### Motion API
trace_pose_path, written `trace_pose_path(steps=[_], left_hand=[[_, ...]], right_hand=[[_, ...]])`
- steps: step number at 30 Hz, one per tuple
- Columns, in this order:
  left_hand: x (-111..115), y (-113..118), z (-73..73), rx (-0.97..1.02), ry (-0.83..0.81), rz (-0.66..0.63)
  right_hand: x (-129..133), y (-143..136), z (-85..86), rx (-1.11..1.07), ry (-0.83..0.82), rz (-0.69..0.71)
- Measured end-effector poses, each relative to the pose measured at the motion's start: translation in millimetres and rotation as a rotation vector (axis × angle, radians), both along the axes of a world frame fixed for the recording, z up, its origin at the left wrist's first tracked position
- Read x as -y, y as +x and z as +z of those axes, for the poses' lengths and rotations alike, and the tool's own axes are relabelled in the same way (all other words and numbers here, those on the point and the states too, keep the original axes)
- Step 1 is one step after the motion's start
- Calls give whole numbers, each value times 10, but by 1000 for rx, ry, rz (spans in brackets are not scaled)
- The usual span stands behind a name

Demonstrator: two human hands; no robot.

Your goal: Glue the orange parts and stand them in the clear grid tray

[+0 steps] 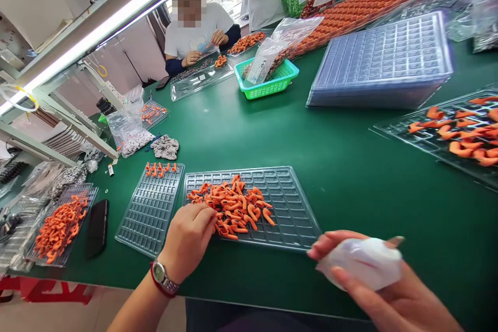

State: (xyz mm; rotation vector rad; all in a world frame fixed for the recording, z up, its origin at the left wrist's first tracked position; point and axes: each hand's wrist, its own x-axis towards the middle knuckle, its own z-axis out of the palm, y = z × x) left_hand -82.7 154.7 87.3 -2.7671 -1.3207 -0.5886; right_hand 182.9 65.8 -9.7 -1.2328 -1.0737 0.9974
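Observation:
My left hand (pixel 189 239), with a watch on the wrist, rests on the near left edge of a clear compartment tray (pixel 295 212), fingers curled into a pile of small orange parts (pixel 231 207). My right hand (pixel 373 277) is at the lower right, fingers closed around a crumpled white plastic bag (pixel 361 262), just off the tray's near right corner. To the left lies a second clear tray (pixel 150 210) with a short row of orange parts (pixel 160 168) along its far edge.
A green mat (pixel 350 176) covers the table. A black phone (pixel 97 227) and a tray of orange parts (pixel 58 228) lie at left. A green basket (pixel 268 80), stacked trays (pixel 385 62) and another filled tray (pixel 459 135) stand farther off. A seated person (pixel 196 36) works opposite.

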Motion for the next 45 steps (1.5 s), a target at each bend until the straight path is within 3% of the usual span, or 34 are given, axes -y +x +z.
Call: trace_pose_path(steps=[2, 4, 7, 13, 25, 36, 41, 45], left_hand=[[32, -57, -74, 34, 25, 7], [31, -110, -130, 61, 38, 14], [-1, -166, -168, 98, 54, 23], [-67, -187, -199, 174, 88, 28], [-59, -246, -157, 272, 137, 144], [164, -150, -168, 315, 151, 169], [442, 16, -141, 369, 86, 69], [677, 180, -139, 330, 171, 6]], right_hand=[[-18, -195, 161, -84, 4, 124], [-27, -379, 248, -204, -56, 107], [-49, -540, 214, -291, -110, 147], [-115, -512, 78, -276, -90, 193], [-29, -604, 257, -296, -167, 106], [-35, -638, 353, -172, -178, 128], [-35, -663, 416, -154, -99, 155], [25, -701, 435, -142, -16, 162]])
